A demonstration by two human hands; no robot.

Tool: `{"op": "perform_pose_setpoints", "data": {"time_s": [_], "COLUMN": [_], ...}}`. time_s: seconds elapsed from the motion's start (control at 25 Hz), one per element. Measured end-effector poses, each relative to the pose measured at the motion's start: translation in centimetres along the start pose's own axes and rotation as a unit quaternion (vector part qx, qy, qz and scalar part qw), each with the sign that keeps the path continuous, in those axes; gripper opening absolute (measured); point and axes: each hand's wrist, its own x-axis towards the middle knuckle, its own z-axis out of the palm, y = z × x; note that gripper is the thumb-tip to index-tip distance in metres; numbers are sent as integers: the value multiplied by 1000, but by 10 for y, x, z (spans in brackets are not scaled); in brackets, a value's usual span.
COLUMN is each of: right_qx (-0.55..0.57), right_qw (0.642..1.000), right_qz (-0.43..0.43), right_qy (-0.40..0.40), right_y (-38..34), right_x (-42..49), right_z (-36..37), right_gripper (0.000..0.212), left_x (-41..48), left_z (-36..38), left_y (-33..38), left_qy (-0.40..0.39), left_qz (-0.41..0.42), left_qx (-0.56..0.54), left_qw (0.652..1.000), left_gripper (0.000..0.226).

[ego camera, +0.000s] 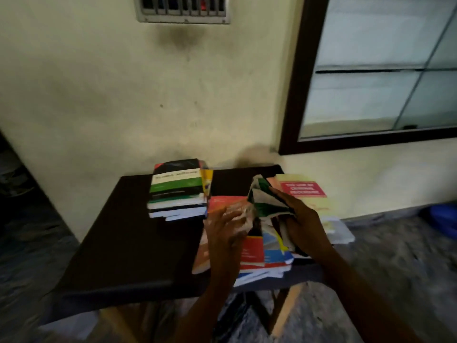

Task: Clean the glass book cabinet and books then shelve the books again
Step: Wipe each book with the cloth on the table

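Dark table (123, 243) pushed against the cream wall (99, 95), switch panel (183, 8) high above, wooden legs (284, 310) below, mottled grey floor (395, 268), blurred blue object (442, 219) far right

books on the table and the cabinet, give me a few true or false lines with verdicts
1. The right hand grips a cloth. True.
2. The cabinet is full of books. False: no books show behind its glass.
3. The left hand is above the middle stack. True.
4. The table holds one stack only. False: several stacks lie on it.
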Motion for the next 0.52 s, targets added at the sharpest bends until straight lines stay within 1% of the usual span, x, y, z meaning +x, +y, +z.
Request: {"op": "perform_pose_setpoints", "data": {"time_s": [0.04, 0.08, 0.12, 0.2, 0.28, 0.32, 0.36, 0.4, 0.44, 0.48, 0.52], "right_qx": [0, -1, 0, -6, -12, -12, -5, 2, 5, 7, 13], "right_qw": [1000, 999, 998, 998, 998, 997, 997, 998, 998, 999, 999], "right_qz": [28, 49, 59, 53, 61, 67, 67, 61, 49, 37, 23], "right_qy": [-5, -9, -13, -17, -30, -34, -34, -30, -29, -30, -34], "right_y": [8, 16, 22, 33, 41, 44, 46, 47, 45, 42, 42], "right_x": [-8, -16, -22, -29, -31, -30, -29, -28, -27, -25, -23], "right_z": [-6, -9, -11, -15, -15, -14, -13, -10, -7, -4, 1], "right_gripper": [58, 57, 57, 55, 55, 56, 56, 56, 55, 54, 53], "left_x": [-11, -20, -25, -26, -22, -20, -18, -20, -26, -31, -31], "left_z": [12, 23, 31, 45, 53, 56, 55, 51, 41, 30, 12], "left_y": [-13, -29, -41, -53, -50, -55, -59, -60, -59, -54, -42], "left_qy": [-51, -96, -134, -200, -280, -304, -322, -343, -333, -274, -217], "left_qz": [57, 115, 149, 186, 209, 226, 211, 167, 96, 24, -84], "left_qx": [48, 103, 147, 195, 253, 286, 311, 297, 251, 192, 112], "left_qw": [996, 983, 969, 942, 902, 880, 869, 876, 904, 942, 966], "left_gripper": [29, 25, 22, 22, 27, 30, 33, 37, 41, 43, 40]}}
